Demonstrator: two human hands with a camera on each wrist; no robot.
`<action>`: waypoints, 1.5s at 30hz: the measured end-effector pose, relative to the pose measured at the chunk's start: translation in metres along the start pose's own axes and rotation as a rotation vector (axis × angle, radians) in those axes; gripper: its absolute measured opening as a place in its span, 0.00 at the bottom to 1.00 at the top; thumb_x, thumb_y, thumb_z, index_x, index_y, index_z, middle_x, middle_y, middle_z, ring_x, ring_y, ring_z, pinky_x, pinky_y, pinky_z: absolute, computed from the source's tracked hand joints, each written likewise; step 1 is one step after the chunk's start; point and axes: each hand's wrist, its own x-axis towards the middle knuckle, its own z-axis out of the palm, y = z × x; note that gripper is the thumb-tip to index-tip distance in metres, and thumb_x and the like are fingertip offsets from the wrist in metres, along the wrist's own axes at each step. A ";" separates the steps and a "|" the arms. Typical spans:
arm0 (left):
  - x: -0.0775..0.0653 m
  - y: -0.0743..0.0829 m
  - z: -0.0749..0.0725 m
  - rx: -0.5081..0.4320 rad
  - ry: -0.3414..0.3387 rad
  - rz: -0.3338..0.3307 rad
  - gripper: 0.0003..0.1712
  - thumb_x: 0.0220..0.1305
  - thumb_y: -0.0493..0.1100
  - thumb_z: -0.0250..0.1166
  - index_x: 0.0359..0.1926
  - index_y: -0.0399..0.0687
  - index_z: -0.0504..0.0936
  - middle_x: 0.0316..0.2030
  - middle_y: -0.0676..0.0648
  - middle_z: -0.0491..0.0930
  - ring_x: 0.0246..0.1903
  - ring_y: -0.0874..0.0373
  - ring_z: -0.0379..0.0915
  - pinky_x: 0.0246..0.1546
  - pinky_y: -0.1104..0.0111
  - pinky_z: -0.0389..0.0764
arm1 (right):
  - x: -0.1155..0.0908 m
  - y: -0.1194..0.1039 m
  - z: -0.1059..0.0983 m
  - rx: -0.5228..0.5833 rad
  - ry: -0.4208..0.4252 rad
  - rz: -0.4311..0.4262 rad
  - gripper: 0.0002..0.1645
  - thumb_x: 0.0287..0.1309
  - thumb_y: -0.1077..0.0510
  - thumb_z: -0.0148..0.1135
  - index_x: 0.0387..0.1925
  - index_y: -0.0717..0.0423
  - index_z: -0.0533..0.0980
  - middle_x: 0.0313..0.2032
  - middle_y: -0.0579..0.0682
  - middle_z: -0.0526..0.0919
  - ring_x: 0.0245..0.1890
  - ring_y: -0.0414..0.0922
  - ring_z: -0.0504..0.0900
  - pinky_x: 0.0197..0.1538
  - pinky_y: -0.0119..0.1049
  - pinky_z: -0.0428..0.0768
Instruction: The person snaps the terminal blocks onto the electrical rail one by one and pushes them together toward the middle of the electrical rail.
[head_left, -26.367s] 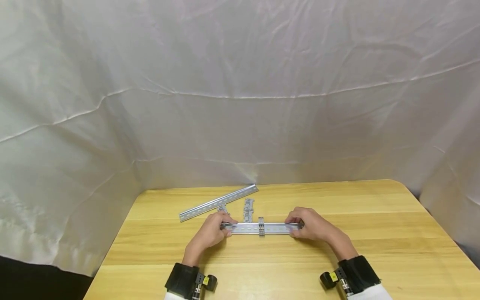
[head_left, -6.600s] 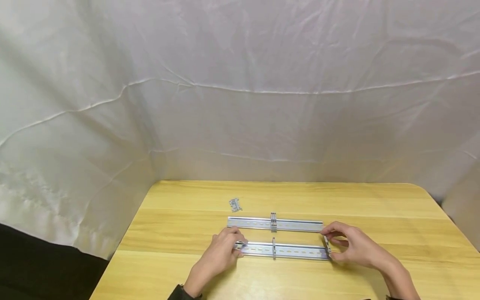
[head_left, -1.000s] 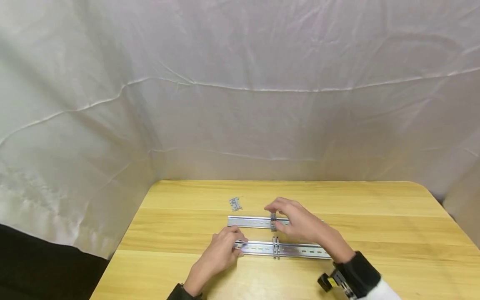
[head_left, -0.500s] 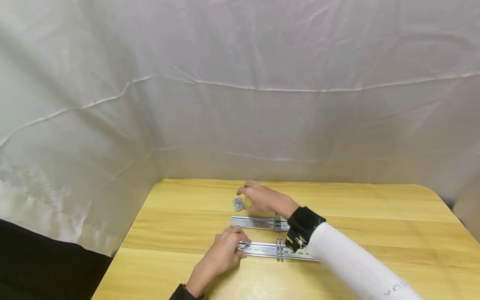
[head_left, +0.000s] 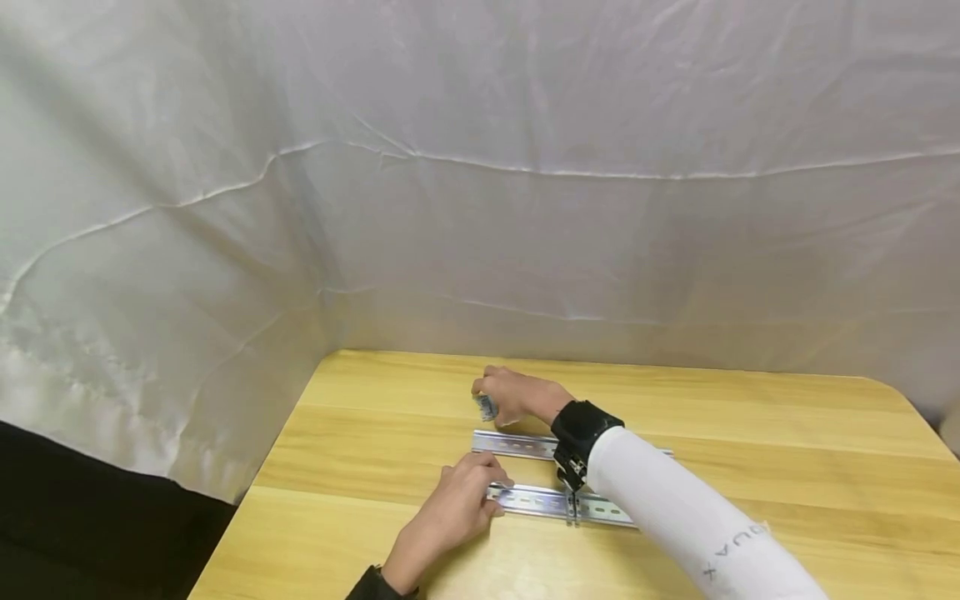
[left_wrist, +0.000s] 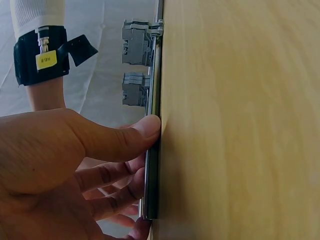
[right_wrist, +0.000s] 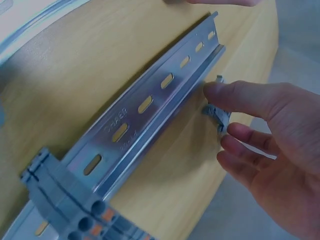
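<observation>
In the head view my left hand [head_left: 459, 502] holds the left end of the near slotted metal DIN rail [head_left: 534, 501], thumb on its front edge. Two thin grey terminal blocks [head_left: 573, 507] sit across that rail, partly behind the right wrist strap. Beyond the far DIN rail [head_left: 510, 444], my right hand [head_left: 517, 395] pinches a loose grey terminal block [head_left: 486, 407] between thumb and fingers. The right wrist view shows this terminal block [right_wrist: 219, 114] on edge at the thumb tip. Several terminal blocks [right_wrist: 75, 200] are clipped side by side on the far rail, hidden by the wrist in the head view.
Both rails lie roughly parallel on the wooden table [head_left: 360, 467], with a narrow strip of wood between them. A pale cloth curtain [head_left: 600, 250] hangs behind the table's back edge and along its left side. My right forearm [head_left: 690, 508] crosses over both rails.
My right hand has moved left and back from the far rail's terminal blocks to the loose one, which it now pinches and has tipped up. My left hand keeps its hold on the near rail.
</observation>
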 end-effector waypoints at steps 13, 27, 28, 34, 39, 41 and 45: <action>-0.001 0.003 0.001 -0.002 -0.009 0.007 0.13 0.51 0.37 0.74 0.41 0.49 0.88 0.41 0.56 0.78 0.49 0.56 0.72 0.37 0.55 0.74 | -0.001 -0.002 0.003 -0.054 0.022 -0.050 0.13 0.51 0.61 0.73 0.40 0.57 0.81 0.37 0.50 0.77 0.37 0.45 0.74 0.40 0.36 0.78; 0.002 -0.009 0.001 -0.003 -0.009 0.021 0.14 0.50 0.38 0.75 0.41 0.47 0.88 0.42 0.55 0.79 0.48 0.55 0.73 0.37 0.54 0.74 | -0.057 0.012 -0.020 0.088 0.206 -0.052 0.30 0.52 0.54 0.70 0.56 0.61 0.76 0.52 0.55 0.78 0.49 0.48 0.78 0.49 0.39 0.80; 0.002 -0.010 0.000 -0.006 -0.010 0.021 0.14 0.50 0.38 0.75 0.41 0.47 0.88 0.41 0.55 0.79 0.47 0.55 0.73 0.37 0.55 0.74 | -0.064 0.014 -0.020 0.102 0.226 -0.047 0.30 0.53 0.54 0.69 0.57 0.60 0.76 0.53 0.54 0.78 0.49 0.47 0.78 0.48 0.38 0.81; 0.001 -0.015 -0.001 -0.030 -0.022 -0.013 0.15 0.49 0.37 0.74 0.42 0.46 0.89 0.41 0.55 0.79 0.42 0.58 0.72 0.36 0.58 0.72 | -0.102 0.019 -0.013 0.194 0.356 -0.051 0.29 0.51 0.53 0.68 0.55 0.60 0.77 0.47 0.50 0.78 0.44 0.44 0.81 0.44 0.35 0.82; 0.001 -0.019 0.000 -0.037 -0.012 -0.020 0.15 0.49 0.37 0.74 0.41 0.47 0.89 0.40 0.55 0.80 0.39 0.59 0.71 0.37 0.57 0.72 | -0.136 0.018 -0.005 0.282 0.438 -0.045 0.29 0.52 0.55 0.69 0.56 0.61 0.76 0.46 0.48 0.77 0.45 0.44 0.81 0.46 0.38 0.83; 0.000 -0.021 0.001 -0.038 -0.007 -0.012 0.14 0.49 0.37 0.74 0.41 0.47 0.89 0.40 0.54 0.80 0.38 0.59 0.72 0.37 0.55 0.73 | -0.150 0.017 -0.001 0.305 0.485 -0.042 0.30 0.51 0.56 0.69 0.56 0.61 0.75 0.46 0.48 0.77 0.45 0.43 0.80 0.46 0.38 0.83; 0.000 -0.020 0.002 -0.040 -0.005 0.007 0.14 0.49 0.37 0.74 0.41 0.46 0.89 0.40 0.54 0.80 0.39 0.58 0.73 0.37 0.53 0.74 | -0.179 0.018 0.014 0.346 0.606 -0.077 0.29 0.47 0.62 0.70 0.54 0.60 0.76 0.44 0.47 0.78 0.44 0.44 0.80 0.43 0.37 0.84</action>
